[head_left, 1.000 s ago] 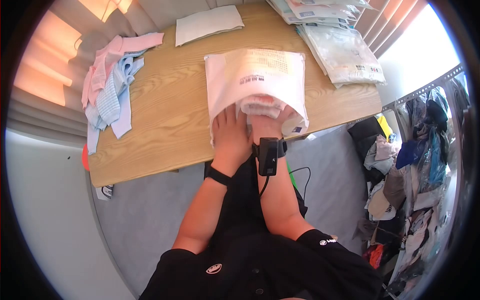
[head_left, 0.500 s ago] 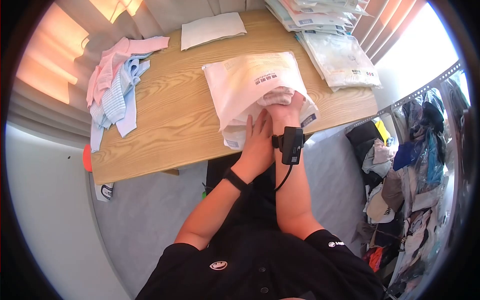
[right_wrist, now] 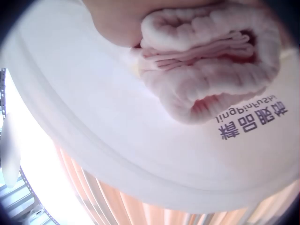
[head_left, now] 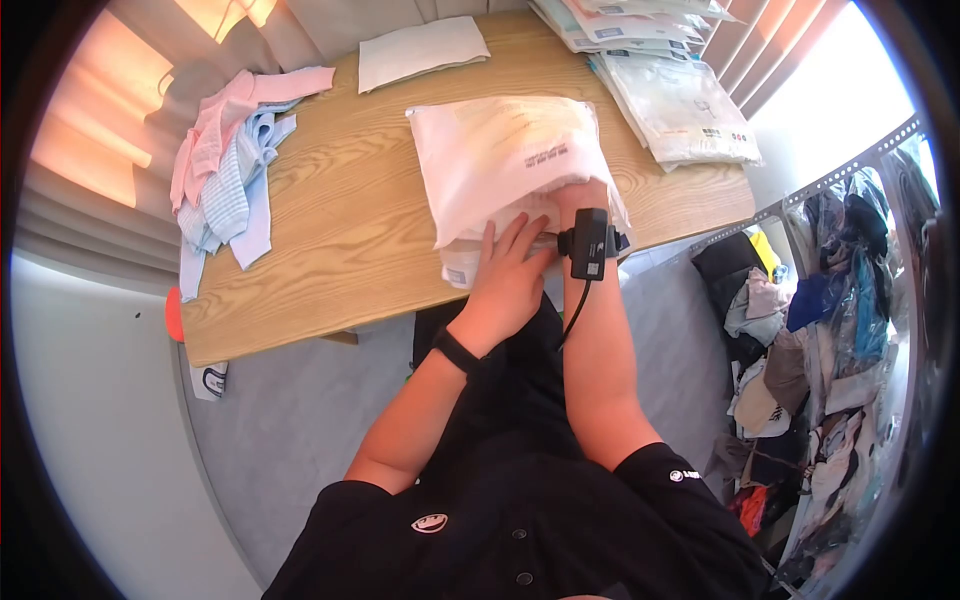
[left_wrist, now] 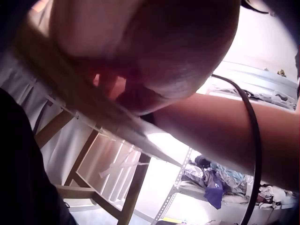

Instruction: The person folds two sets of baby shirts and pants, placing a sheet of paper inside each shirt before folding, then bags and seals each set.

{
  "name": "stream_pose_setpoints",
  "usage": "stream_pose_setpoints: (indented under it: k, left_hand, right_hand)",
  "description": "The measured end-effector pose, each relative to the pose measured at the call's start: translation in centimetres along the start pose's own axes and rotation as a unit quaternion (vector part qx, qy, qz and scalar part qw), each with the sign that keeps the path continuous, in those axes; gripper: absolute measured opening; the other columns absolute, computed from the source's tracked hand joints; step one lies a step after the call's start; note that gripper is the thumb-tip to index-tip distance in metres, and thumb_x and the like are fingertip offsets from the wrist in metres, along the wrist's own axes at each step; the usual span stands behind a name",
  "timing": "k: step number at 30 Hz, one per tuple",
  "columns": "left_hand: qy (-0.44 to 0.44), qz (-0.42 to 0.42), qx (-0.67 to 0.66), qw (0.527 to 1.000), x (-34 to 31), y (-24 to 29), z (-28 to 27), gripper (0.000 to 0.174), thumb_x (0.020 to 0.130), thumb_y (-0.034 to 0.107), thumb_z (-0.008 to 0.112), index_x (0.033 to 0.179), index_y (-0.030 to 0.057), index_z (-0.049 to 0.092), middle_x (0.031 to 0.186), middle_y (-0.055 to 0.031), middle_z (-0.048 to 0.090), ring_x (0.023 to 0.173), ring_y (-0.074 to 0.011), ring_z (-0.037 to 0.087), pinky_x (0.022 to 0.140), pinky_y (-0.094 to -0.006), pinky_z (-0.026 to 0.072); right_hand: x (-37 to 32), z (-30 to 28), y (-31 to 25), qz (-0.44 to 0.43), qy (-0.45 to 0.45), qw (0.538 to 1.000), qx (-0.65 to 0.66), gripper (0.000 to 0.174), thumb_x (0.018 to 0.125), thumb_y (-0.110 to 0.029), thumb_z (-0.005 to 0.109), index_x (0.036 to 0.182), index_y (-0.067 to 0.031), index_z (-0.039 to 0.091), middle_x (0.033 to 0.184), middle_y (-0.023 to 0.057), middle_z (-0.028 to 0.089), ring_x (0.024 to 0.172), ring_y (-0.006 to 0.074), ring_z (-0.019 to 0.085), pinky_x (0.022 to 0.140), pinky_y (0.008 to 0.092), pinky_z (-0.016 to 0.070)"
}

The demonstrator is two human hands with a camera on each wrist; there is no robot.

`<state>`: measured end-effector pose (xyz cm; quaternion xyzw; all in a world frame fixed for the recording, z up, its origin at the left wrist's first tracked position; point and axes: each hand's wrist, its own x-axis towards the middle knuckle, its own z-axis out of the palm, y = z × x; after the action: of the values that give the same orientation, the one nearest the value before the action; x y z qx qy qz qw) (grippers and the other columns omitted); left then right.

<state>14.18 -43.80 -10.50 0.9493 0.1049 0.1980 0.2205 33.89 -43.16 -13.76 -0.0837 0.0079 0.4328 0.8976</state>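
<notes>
A white printed plastic bag (head_left: pixel 500 150) lies near the table's front edge, its mouth facing the person. The right hand (head_left: pixel 578 195) is inside the mouth up to the wrist, its fingers hidden from above. In the right wrist view, a folded pale pink garment (right_wrist: pixel 211 61) with gathered edges lies in the bag, and part of the right hand (right_wrist: pixel 119 21) grips its side. The left hand (head_left: pixel 510 285) rests with extended fingers on the bag's lower layer at the opening; the left wrist view shows this hand (left_wrist: pixel 140 47) dark and close, beside the table edge.
Pink and blue clothes (head_left: pixel 232 165) lie at the table's left. A folded white sheet (head_left: pixel 425 52) is at the back, and stacked clear-bagged garments (head_left: pixel 685 110) are at the back right. A rack of clothes (head_left: pixel 850 270) stands right of the wooden table (head_left: pixel 330 200).
The right hand has moved farther into the bag, and the garment is now hidden from above. The left hand has shifted right along the opening. The bag has turned slightly.
</notes>
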Motion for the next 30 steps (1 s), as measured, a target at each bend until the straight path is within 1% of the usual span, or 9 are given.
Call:
stream_pose_setpoints:
  k: [4, 7, 8, 12, 17, 23, 25, 27, 30]
  left_hand:
    - [0.090, -0.047, -0.134, 0.986, 2.2, -0.4, -1.5, 0.027, 0.080, 0.000, 0.055, 0.106, 0.0002, 0.061, 0.127, -0.0222, 0.054, 0.123, -0.0407, 0.048, 0.105, -0.0492, 0.0377]
    - [0.095, -0.179, 0.029, 0.979, 4.0, -0.5, -2.7, 0.027, 0.082, 0.003, 0.056, 0.108, -0.0008, 0.062, 0.109, -0.0240, 0.062, 0.108, -0.0399, 0.057, 0.096, -0.0444, 0.0447]
    - [0.165, -0.113, 0.083, 0.976, 4.4, -1.7, -2.0, 0.024, 0.084, 0.006, 0.057, 0.106, -0.0018, 0.063, 0.099, -0.0231, 0.066, 0.103, -0.0373, 0.060, 0.093, -0.0457, 0.0460]
    - [0.154, -0.089, 0.083, 0.980, 5.8, -3.0, -1.5, 0.024, 0.085, 0.008, 0.058, 0.106, 0.0022, 0.066, 0.105, -0.0204, 0.067, 0.105, -0.0359, 0.060, 0.091, -0.0428, 0.0476]
    - [0.133, -0.137, 0.042, 0.981, 6.9, -4.1, 0.5, 0.027, 0.083, 0.011, 0.062, 0.109, 0.0088, 0.068, 0.110, -0.0160, 0.068, 0.107, -0.0337, 0.061, 0.089, -0.0394, 0.0488]
    - [0.175, -0.067, -0.043, 0.981, 6.8, -3.9, 0.1, 0.027, 0.078, 0.011, 0.069, 0.105, 0.0103, 0.070, 0.106, -0.0136, 0.069, 0.101, -0.0298, 0.064, 0.086, -0.0378, 0.0498]
    - [0.142, -0.066, -0.065, 0.986, 7.0, -3.3, -0.4, 0.028, 0.077, 0.010, 0.070, 0.105, 0.0115, 0.070, 0.108, -0.0127, 0.068, 0.104, -0.0291, 0.063, 0.087, -0.0373, 0.0498]
    - [0.141, -0.019, -0.062, 0.988, 7.2, -3.6, 0.0, 0.029, 0.078, 0.012, 0.068, 0.108, 0.0116, 0.069, 0.114, -0.0125, 0.066, 0.108, -0.0310, 0.060, 0.090, -0.0394, 0.0469]
    - [0.176, 0.092, -0.008, 0.980, 7.4, -4.8, 1.0, 0.032, 0.083, 0.014, 0.063, 0.116, 0.0108, 0.065, 0.125, -0.0129, 0.060, 0.113, -0.0365, 0.056, 0.097, -0.0440, 0.0407]
  right_hand:
    - [0.5, -2.8, -0.5, -0.021, -0.029, 0.995, -0.098, 0.028, 0.100, -0.025, 0.042, 0.105, -0.0005, 0.053, 0.090, 0.0098, 0.060, 0.073, 0.0205, 0.059, 0.065, 0.0305, 0.0547]
    - [2.3, -6.1, -0.5, -0.058, -0.067, 0.974, -0.207, 0.030, 0.102, -0.024, 0.040, 0.110, 0.0014, 0.053, 0.095, 0.0119, 0.061, 0.077, 0.0231, 0.061, 0.067, 0.0320, 0.0557]
    - [2.7, -7.1, -0.7, -0.056, -0.072, 0.976, -0.196, 0.031, 0.102, -0.024, 0.039, 0.112, 0.0020, 0.053, 0.097, 0.0126, 0.061, 0.079, 0.0240, 0.061, 0.068, 0.0325, 0.0560]
    - [0.0, -4.5, -0.4, 0.013, -0.079, 0.997, 0.018, 0.034, 0.103, -0.026, 0.038, 0.113, 0.0033, 0.053, 0.096, 0.0150, 0.062, 0.078, 0.0264, 0.061, 0.065, 0.0361, 0.0557]
    - [-4.4, 2.4, 0.7, 0.041, -0.029, 0.998, 0.038, 0.031, 0.098, -0.030, 0.045, 0.100, -0.0004, 0.053, 0.082, 0.0121, 0.059, 0.068, 0.0228, 0.059, 0.054, 0.0371, 0.0498]
    - [-6.6, 5.8, 0.8, 0.265, -0.193, 0.887, 0.324, 0.028, 0.095, -0.029, 0.048, 0.077, -0.0074, 0.049, 0.065, 0.0035, 0.051, 0.057, 0.0141, 0.052, 0.059, 0.0329, 0.0455]
    - [-7.1, 7.1, 0.5, 0.280, -0.135, 0.907, 0.284, 0.032, 0.094, -0.020, 0.048, 0.062, -0.0123, 0.050, 0.047, -0.0077, 0.044, 0.050, 0.0040, 0.049, 0.066, 0.0239, 0.0437]
    - [-7.6, 7.9, 1.0, 0.175, -0.107, 0.962, 0.181, 0.029, 0.094, -0.023, 0.050, 0.068, -0.0110, 0.052, 0.051, -0.0070, 0.047, 0.051, 0.0045, 0.049, 0.067, 0.0240, 0.0436]
    - [-7.3, 7.6, 1.4, 0.143, -0.128, 0.961, 0.198, 0.036, 0.095, -0.038, 0.046, 0.088, -0.0039, 0.055, 0.070, 0.0058, 0.054, 0.065, 0.0203, 0.053, 0.068, 0.0389, 0.0464]
